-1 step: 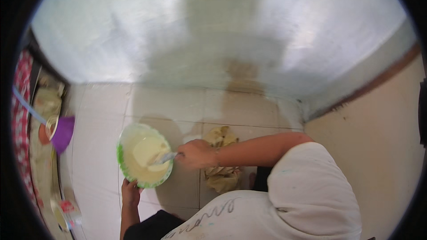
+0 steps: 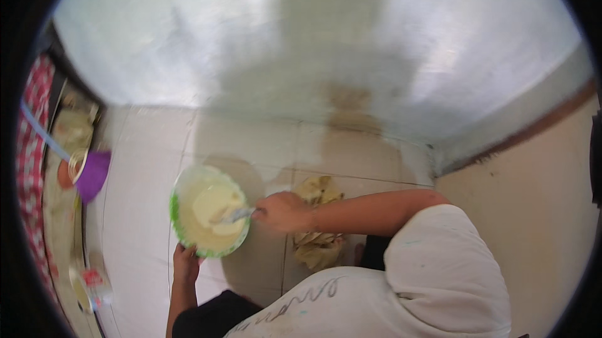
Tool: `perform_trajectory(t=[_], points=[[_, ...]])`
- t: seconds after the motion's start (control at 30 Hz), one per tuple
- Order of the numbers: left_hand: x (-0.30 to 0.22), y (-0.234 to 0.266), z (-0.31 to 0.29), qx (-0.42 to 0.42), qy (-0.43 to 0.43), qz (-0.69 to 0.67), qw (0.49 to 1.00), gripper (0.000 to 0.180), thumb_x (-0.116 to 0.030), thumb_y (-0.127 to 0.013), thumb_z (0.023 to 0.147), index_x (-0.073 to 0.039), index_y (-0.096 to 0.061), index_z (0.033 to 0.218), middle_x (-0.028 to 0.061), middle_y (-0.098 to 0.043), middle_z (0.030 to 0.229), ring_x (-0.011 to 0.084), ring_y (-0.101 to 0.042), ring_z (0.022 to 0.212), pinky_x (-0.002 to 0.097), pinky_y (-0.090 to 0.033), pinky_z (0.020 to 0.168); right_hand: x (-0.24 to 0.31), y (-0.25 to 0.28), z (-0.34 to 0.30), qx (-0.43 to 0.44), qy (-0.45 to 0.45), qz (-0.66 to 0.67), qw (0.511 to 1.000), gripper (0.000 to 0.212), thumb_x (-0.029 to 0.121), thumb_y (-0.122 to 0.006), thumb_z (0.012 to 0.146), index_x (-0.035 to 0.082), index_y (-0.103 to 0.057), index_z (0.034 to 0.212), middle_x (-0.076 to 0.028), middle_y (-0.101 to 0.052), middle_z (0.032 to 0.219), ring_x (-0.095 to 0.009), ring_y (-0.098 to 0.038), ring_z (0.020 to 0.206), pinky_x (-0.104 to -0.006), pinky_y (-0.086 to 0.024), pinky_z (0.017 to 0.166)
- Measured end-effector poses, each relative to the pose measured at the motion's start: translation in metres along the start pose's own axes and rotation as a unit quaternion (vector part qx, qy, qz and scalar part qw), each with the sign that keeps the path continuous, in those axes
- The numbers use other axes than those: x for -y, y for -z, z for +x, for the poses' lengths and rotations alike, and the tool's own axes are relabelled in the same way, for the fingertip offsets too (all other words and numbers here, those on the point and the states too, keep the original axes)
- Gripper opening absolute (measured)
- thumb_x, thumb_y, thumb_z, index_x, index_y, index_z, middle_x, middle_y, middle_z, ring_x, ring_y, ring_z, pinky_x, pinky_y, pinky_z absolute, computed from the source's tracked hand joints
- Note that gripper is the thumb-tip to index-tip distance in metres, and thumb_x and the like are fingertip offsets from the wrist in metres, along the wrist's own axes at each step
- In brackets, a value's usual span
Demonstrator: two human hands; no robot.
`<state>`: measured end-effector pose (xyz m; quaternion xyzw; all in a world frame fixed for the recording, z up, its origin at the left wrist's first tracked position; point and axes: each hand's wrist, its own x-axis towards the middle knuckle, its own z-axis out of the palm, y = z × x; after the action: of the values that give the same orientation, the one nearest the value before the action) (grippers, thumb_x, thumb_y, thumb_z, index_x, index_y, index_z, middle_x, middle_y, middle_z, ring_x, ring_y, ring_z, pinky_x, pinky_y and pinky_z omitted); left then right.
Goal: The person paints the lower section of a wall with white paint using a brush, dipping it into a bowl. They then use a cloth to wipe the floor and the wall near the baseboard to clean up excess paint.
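Observation:
A white bowl with green patches on its rim (image 2: 178,224) is tilted a little, with a thick cream-coloured liquid (image 2: 216,200) inside. My left hand (image 2: 187,264) grips the bowl's near left edge, its fingers closed on the rim. From the right, my right hand (image 2: 282,212) is closed round the handle of a paintbrush (image 2: 237,214). The brush has a grey middle and a beige end that rests in the liquid by the bowl's right side. Part of its handle is hidden in my fist.
Crumpled yellowish-brown cloth or plastic (image 2: 316,253) lies on the tiled floor (image 2: 144,150) under my right forearm. At the left stand a purple cup-shaped thing (image 2: 93,175), a white tub with red marks (image 2: 94,288) and a red checkered cloth (image 2: 31,156). A pale wall (image 2: 188,43) rises ahead.
The whole view has shifted slightly. The brush end has moved a little within the liquid; both hands keep their holds.

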<state>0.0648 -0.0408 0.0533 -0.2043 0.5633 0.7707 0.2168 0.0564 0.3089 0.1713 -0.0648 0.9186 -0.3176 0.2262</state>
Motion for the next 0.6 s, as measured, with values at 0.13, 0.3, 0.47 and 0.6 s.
perform_trajectory(t=[0.13,0.3,0.47,0.6], points=[[0.002,0.000,0.007,-0.018,0.012,-0.010,1.000,0.042,0.004,-0.050,0.084,0.005,-0.039,0.124,0.0199,-0.055,0.117,0.0297,-0.062,0.100,0.0411,-0.057,0.080,-0.005,0.001,0.006,0.009,0.017,-0.014,1.000,0.033,0.035,-0.051,0.091,0.005,-0.065,0.093,-0.019,-0.066,0.088,-0.039,-0.063,0.087,-0.0492,-0.048,0.079],[0.002,-0.008,0.002,-0.034,0.011,-0.026,0.999,0.033,0.001,-0.057,0.085,-0.002,-0.044,0.115,0.0150,-0.059,0.109,0.0264,-0.064,0.096,0.0422,-0.058,0.077,0.002,0.010,0.014,0.031,0.027,0.004,0.999,0.039,0.037,-0.049,0.095,0.002,-0.064,0.090,-0.021,-0.063,0.078,-0.038,-0.061,0.076,-0.0468,-0.047,0.071],[0.003,-0.010,-0.005,-0.037,0.007,-0.024,0.999,0.029,0.001,-0.058,0.085,-0.003,-0.045,0.111,0.0139,-0.060,0.108,0.0245,-0.064,0.094,0.0423,-0.059,0.077,0.034,0.034,0.014,0.004,0.117,0.102,0.988,0.036,0.031,-0.051,0.096,-0.002,-0.063,0.090,-0.020,-0.059,0.071,-0.029,-0.056,0.066,-0.0397,-0.045,0.063],[0.003,-0.008,-0.007,-0.047,0.012,-0.032,0.998,0.025,0.003,-0.057,0.085,-0.003,-0.045,0.107,0.0133,-0.059,0.105,0.0239,-0.065,0.091,0.0406,-0.059,0.075,0.073,0.049,-0.010,-0.069,0.164,0.118,0.977,0.033,0.030,-0.053,0.096,-0.001,-0.062,0.093,-0.019,-0.059,0.069,-0.029,-0.056,0.062,-0.0392,-0.045,0.060]])
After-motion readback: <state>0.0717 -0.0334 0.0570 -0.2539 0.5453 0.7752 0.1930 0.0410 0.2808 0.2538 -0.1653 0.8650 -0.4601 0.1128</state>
